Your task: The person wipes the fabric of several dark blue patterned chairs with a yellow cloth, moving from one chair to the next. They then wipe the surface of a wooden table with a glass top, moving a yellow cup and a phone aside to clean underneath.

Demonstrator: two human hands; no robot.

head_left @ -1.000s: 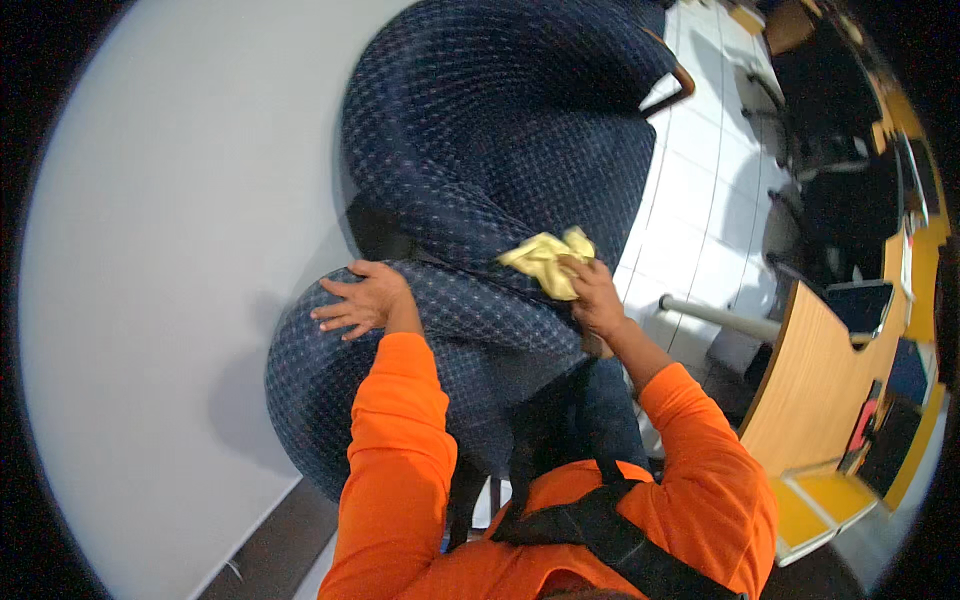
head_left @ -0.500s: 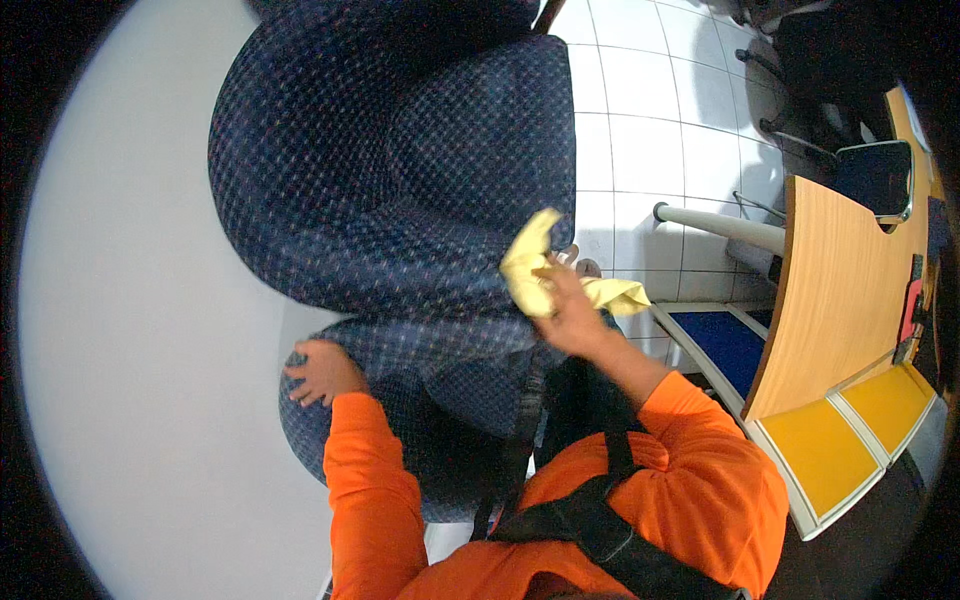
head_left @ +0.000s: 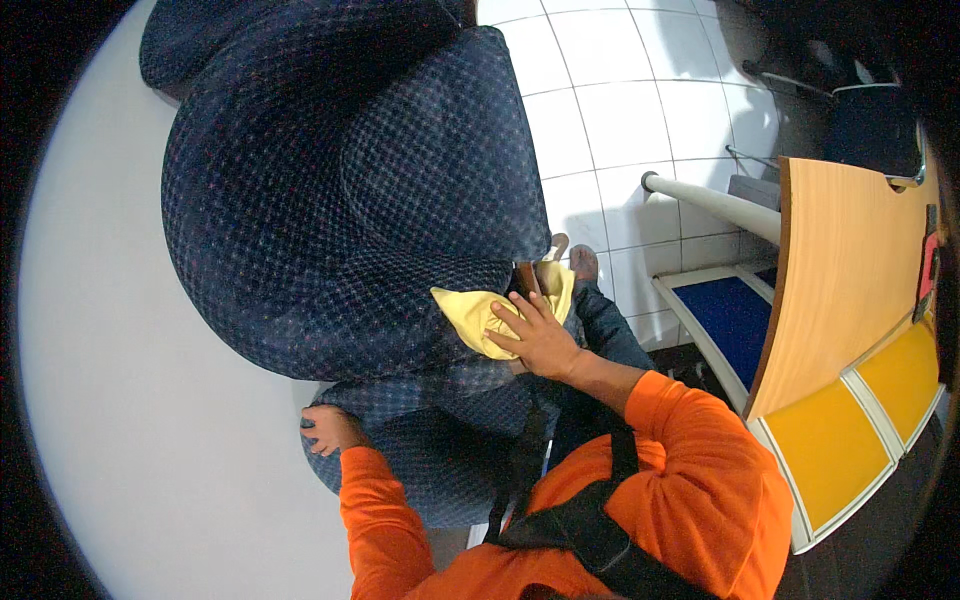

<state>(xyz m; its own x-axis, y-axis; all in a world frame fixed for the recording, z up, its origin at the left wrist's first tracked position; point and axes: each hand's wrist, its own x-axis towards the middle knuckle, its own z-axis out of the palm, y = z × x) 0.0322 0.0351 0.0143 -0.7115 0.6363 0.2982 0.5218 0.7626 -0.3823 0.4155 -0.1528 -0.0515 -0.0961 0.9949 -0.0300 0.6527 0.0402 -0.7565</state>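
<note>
A yellow cloth [head_left: 470,318] lies bunched over the front end of the arm of a dark blue patterned armchair [head_left: 300,200]. My right hand [head_left: 540,338] presses on it with fingers spread, and part of the cloth hangs past the arm's end. A strip of brown wood [head_left: 528,278] shows beside the cloth. Lower down, my left hand [head_left: 333,428] rests on the backrest edge of a second matching armchair [head_left: 410,450], its fingers laid over the rounded top. The underside of the cloth is hidden.
A white wall [head_left: 110,350] runs behind the chairs on the left. White floor tiles [head_left: 620,110] lie to the right. Further right stand a wooden desk [head_left: 840,270] with a pale leg [head_left: 710,205], yellow panels [head_left: 830,460] and a blue panel [head_left: 730,320]. My foot [head_left: 584,262] shows near the armchair.
My right hand has brought the yellow cloth leftward and down onto the chair arm, where it now spreads out. My left hand stays on the backrest. The view has shifted, showing more of the far chairs.
</note>
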